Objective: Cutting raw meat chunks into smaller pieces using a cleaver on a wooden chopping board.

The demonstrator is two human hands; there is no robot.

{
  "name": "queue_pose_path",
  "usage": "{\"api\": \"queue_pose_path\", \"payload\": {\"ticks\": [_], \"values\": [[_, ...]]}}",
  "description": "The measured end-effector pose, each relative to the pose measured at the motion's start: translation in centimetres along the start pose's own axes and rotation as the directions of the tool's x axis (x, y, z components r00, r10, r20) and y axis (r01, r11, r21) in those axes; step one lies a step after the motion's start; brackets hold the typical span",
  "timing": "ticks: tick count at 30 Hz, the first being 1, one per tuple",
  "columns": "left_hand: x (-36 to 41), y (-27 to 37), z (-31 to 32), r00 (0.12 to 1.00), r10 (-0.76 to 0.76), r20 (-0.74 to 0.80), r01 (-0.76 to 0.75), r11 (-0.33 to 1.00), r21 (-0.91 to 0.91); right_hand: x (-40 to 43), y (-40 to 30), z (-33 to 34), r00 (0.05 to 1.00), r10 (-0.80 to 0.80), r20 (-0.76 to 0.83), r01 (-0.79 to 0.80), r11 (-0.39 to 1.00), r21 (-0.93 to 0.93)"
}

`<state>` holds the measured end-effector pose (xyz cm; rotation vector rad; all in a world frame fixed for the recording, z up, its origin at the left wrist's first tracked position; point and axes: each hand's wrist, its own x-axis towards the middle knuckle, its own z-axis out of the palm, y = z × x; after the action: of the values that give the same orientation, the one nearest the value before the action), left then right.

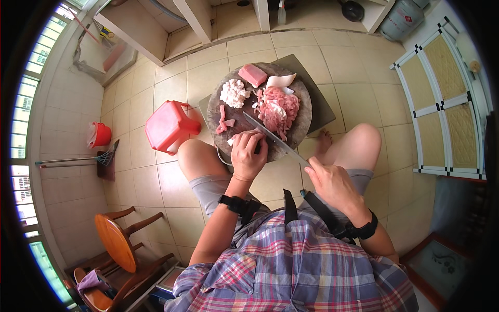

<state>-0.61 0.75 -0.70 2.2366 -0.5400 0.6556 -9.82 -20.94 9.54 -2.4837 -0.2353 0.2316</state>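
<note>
A round chopping block [241, 119] stands before me between my knees. My left hand [248, 150] presses down near its front edge with curled fingers; a pale bit of meat [230, 142] peeks out beside them, the rest hidden under the hand. In my right hand [331, 183] is the handle of a long knife [278, 139], its blade slanting across the block close to my left fingertips. A heap of sliced pink meat [277, 107] lies right of the blade. Further back are diced white fat [234, 93], a pink meat chunk [252, 75] and a pale slab of skin or fat [281, 80]. Thin meat strips [223, 121] lie at left.
A red plastic stool [167, 124] stands left of the block. The block rests over a dark square board [319, 105]. Behind run low tiled compartments [234, 23], with a gas cylinder [401, 19] at right. A folding panel rack [444, 105] and wooden chair [117, 241] flank me.
</note>
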Motion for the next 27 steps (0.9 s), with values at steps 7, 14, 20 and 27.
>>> {"api": "queue_pose_path", "payload": {"ticks": [7, 14, 20, 27], "values": [[-0.1, 0.1, -0.1, 1.000, -0.013, 0.000, 0.013, 1.000, -0.003, -0.8, 0.5, -0.9, 0.999, -0.012, 0.040, 0.014, 0.999, -0.042], [-0.1, 0.2, 0.1, 1.000, -0.026, 0.000, 0.026, 1.000, -0.011, 2.1, -0.1, 0.1, 0.997, -0.079, 0.017, 0.080, 0.996, -0.042], [0.0, 0.0, 0.0, 1.000, -0.015, 0.004, 0.015, 1.000, -0.001, 3.2, -0.5, 0.9, 0.997, -0.051, 0.061, 0.054, 0.997, -0.061], [0.0, 0.1, -0.1, 0.999, -0.035, 0.029, 0.035, 0.999, 0.008, -0.8, 1.3, -0.6, 0.995, 0.080, 0.066, -0.081, 0.997, 0.001]]}}
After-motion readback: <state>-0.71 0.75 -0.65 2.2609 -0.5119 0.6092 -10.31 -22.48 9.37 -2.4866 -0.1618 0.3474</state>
